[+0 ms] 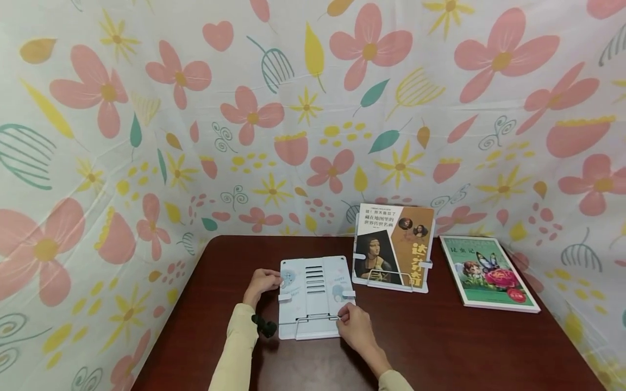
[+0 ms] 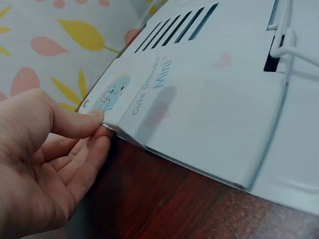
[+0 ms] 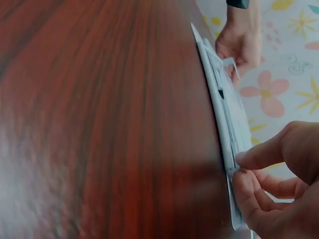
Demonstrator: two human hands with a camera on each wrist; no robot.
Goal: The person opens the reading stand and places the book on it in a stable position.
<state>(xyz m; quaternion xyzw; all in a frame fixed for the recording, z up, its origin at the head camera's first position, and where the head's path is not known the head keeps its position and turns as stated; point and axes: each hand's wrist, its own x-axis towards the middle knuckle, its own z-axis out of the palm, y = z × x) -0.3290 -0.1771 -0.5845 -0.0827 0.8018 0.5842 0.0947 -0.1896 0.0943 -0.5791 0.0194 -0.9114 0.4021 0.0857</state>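
A white book stand (image 1: 317, 305) with printed pale blue drawings lies nearly flat on the table, its slotted centre panel facing up. Along its lower part runs a wire page holder (image 1: 313, 316), and a white clip sits at either side. My left hand (image 1: 264, 285) pinches the stand's left edge towards the top; in the left wrist view the thumb (image 2: 82, 123) presses on top with fingers beneath. My right hand (image 1: 356, 327) is at the lower right edge, where the right wrist view shows its thumb (image 3: 259, 154) and index finger pinching the stand's rim.
Behind to the right, a second white stand (image 1: 358, 279) props up a book (image 1: 376, 250) with a painted portrait on its cover. A green book (image 1: 489, 274) lies at the far right of the dark red table (image 1: 440, 347). Flowered cloth (image 1: 303, 108) hangs behind and at both sides.
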